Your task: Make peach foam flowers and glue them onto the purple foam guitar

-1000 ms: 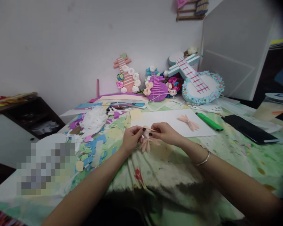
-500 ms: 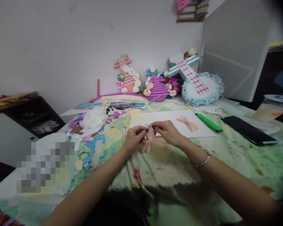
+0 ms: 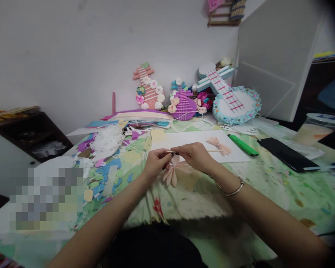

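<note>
In front of me I hold a pale peach flower (image 3: pixel 172 175) with long loose petals hanging down, apparently of paper or thin foam. My left hand (image 3: pixel 157 162) pinches its upper petal between thumb and fingers. A thin wooden stick (image 3: pixel 215 150) runs behind my right hand, and a short end of it shows at the left fingertips. With fingertips together against the left ones, my right hand (image 3: pixel 197 156) grips the stick at the petal's top edge. Its fingers partly hide the flower. A second peach petal bundle (image 3: pixel 219 146), tied at its middle, lies on a white sheet (image 3: pixel 184 139) behind my hands.
A green cutter-like tool (image 3: pixel 243 145) and a black phone (image 3: pixel 288 154) lie right. White string (image 3: pixel 107 141) and paper scraps (image 3: pixel 107 180) cover the left. Decorated lute-shaped crafts (image 3: pixel 234 100) lean against the wall. A lidded plastic tub (image 3: pixel 309 130) stands far right.
The flower's petals hang lower and more spread. My right fingers have flattened over the petal's top edge, and the stick now sticks out right of that hand. The view has shifted slightly.
</note>
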{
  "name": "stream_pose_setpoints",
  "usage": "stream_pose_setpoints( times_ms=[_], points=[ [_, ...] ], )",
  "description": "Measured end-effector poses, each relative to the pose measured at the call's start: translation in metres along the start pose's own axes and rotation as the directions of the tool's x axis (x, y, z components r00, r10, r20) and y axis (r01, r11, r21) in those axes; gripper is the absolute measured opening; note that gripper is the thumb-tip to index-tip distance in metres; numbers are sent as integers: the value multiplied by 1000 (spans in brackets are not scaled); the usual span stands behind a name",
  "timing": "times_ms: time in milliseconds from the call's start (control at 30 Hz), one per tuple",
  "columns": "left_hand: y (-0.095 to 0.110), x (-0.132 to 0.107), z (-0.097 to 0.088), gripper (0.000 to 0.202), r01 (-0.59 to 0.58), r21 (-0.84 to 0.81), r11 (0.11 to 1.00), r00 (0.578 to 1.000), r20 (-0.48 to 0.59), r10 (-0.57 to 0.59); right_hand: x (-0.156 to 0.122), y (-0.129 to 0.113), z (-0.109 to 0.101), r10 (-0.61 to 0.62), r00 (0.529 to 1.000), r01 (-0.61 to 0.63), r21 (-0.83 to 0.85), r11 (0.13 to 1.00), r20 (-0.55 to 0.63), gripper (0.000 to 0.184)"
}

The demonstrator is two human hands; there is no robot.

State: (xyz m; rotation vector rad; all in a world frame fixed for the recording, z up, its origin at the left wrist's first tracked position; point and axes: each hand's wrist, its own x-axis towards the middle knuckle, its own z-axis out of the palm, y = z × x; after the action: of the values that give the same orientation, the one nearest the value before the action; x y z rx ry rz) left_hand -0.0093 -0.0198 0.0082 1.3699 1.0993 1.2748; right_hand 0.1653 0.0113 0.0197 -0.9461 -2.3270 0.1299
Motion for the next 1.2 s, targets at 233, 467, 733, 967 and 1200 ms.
stream_pose_setpoints(
  times_ms=[233,467,733,967,1200],
  points=[
    [-5,4,0,30,10,-72,997,1000,-15,-11,1,2,3,-25,999,26,22,999,-40,30],
    [-2,2,2,28,-24,-34,999,997,-68,22,1,1,2,-4,999,9,126,992,-36,31],
    [-1,-1,3,24,-100,68,993,992,-65,105,3,3,-1,9,1000,-11,144,990,11,18],
    [-3,0,2,23,-110,56,992,991,-73,114,1,-1,-1,26,998,-17,173,985,-50,15],
    [-1,-1,-1,22,-100,54,994,992,-76,104,-2,-5,-1,62,996,-43,234,971,-72,26]
  ],
)
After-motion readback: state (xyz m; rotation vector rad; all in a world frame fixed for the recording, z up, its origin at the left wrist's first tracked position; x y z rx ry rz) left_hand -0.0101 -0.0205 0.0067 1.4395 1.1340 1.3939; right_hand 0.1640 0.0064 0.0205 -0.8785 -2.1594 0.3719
